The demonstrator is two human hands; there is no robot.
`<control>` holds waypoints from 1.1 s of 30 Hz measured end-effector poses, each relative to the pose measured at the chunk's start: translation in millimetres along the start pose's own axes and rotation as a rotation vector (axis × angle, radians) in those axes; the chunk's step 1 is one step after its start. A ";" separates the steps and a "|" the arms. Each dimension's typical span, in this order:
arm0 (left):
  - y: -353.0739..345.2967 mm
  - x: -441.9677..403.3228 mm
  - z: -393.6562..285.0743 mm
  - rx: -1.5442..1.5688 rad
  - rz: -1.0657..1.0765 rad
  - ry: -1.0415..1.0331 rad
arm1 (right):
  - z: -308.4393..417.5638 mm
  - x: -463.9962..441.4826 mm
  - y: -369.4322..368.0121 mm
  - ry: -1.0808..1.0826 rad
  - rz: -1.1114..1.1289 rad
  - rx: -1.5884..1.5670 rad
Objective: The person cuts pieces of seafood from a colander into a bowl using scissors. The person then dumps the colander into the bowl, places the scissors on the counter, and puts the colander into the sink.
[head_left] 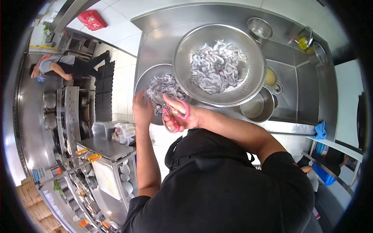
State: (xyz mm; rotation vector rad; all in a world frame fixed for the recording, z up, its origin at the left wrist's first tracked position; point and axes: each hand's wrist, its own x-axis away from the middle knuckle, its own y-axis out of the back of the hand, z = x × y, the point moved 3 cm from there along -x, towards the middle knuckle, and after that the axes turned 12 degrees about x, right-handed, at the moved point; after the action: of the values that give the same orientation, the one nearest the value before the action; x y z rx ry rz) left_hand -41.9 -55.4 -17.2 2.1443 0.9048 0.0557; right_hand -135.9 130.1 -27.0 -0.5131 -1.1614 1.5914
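Observation:
My right hand (185,115) grips pink-handled scissors (166,112), its fingers through the loops and the blades pointing up and left. Across from it, my left hand (142,106) is at the left edge of a smaller metal bowl (144,77); its fingers are blurred, and what they hold, if anything, is not clear. Greyish tentacle-like seafood (167,85) lies in that bowl, beside and partly behind the scissors. A large metal bowl (180,50) to the right overlaps the smaller one and holds a heap of similar pale seafood (217,68).
The steel sink (307,83) is on the right, with metal pots (258,106) by the large bowl. A blue cloth (320,130) hangs at the counter's front edge. Another person (58,66) stands at far left. A steel cart (110,149) is at lower left.

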 end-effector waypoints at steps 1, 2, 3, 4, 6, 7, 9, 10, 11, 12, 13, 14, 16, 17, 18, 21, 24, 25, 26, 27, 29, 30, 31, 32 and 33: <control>3.9 -7.5 -23.3 0.038 -0.065 -0.015 | 6.3 6.2 -7.6 0.049 0.006 -0.051; 6.3 -14.6 -37.8 0.039 -0.079 -0.012 | 11.3 10.9 -12.2 0.074 0.047 -0.088; 7.3 -22.4 -49.6 0.040 -0.094 -0.009 | 16.4 15.0 -15.3 0.099 0.089 -0.124; 7.2 -30.0 -61.7 0.041 -0.109 -0.005 | 20.7 20.1 -18.3 0.122 0.131 -0.159; -1.8 -44.5 -87.4 0.053 -0.106 -0.071 | 27.7 33.7 -27.0 0.142 0.154 -0.135; -7.8 -52.1 -96.1 0.043 -0.077 -0.111 | 32.0 44.1 -32.7 0.149 0.148 -0.124; -23.3 -64.4 -112.6 0.006 -0.008 -0.142 | 38.6 62.4 -38.3 0.194 0.132 -0.127; -34.0 -68.7 -118.4 -0.031 0.043 -0.173 | 43.7 73.9 -36.3 0.235 0.100 -0.117; -45.5 -72.4 -123.4 -0.067 0.095 -0.205 | 49.6 88.0 -32.2 0.276 0.065 -0.108; -58.2 -75.1 -128.2 -0.102 0.149 -0.235 | 54.3 103.7 -27.1 0.316 0.030 -0.101; -71.7 -76.5 -133.4 -0.077 0.205 -0.276 | 57.1 121.4 -20.5 0.358 -0.021 -0.087; -85.8 -77.7 -138.4 -0.054 0.261 -0.317 | 59.7 140.5 -13.3 0.399 -0.071 -0.072; -114.2 -77.4 -149.5 -0.041 0.373 -0.363 | 62.5 179.2 -1.5 0.463 -0.232 -0.048; -129.8 -76.4 -155.5 -0.052 0.427 -0.369 | 63.1 198.4 4.7 0.500 -0.326 -0.041; -145.6 -75.9 -160.7 -0.061 0.480 -0.373 | 62.0 216.4 13.3 0.535 -0.421 -0.034; -198.9 -81.8 -165.0 -0.136 0.651 -0.306 | 56.0 259.2 38.5 0.660 -0.484 0.033; -245.1 -87.6 -169.6 -0.258 0.792 -0.309 | 55.6 286.2 36.8 0.750 -0.638 0.070; -256.2 -86.6 -175.3 -0.277 0.802 -0.299 | 55.1 292.2 34.9 0.771 -0.661 0.080; -266.4 -84.7 -180.2 -0.297 0.815 -0.288 | 53.6 296.4 34.4 0.794 -0.683 0.086; -273.6 -82.6 -181.7 -0.320 0.828 -0.275 | 50.6 297.6 35.6 0.799 -0.686 0.081; -282.8 -82.2 -180.8 -0.391 0.872 -0.203 | 46.8 297.5 38.9 0.811 -0.690 0.075; -288.4 -82.4 -176.7 -0.426 0.889 -0.167 | 45.8 296.5 40.5 0.810 -0.659 0.069; -292.2 -82.2 -171.2 -0.420 0.890 -0.158 | 45.3 294.8 42.2 0.809 -0.627 0.065; -293.7 -81.6 -163.4 -0.415 0.892 -0.148 | 45.5 293.6 42.9 0.807 -0.594 0.059; -292.8 -82.8 -158.9 -0.411 0.894 -0.138 | 46.4 293.5 43.5 0.804 -0.610 0.059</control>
State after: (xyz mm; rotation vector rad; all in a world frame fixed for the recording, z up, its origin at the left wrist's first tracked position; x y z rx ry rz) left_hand -326.0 123.5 -88.6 1.9587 -0.1895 0.4863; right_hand -298.8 377.8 21.3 -0.6058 -0.5613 0.7586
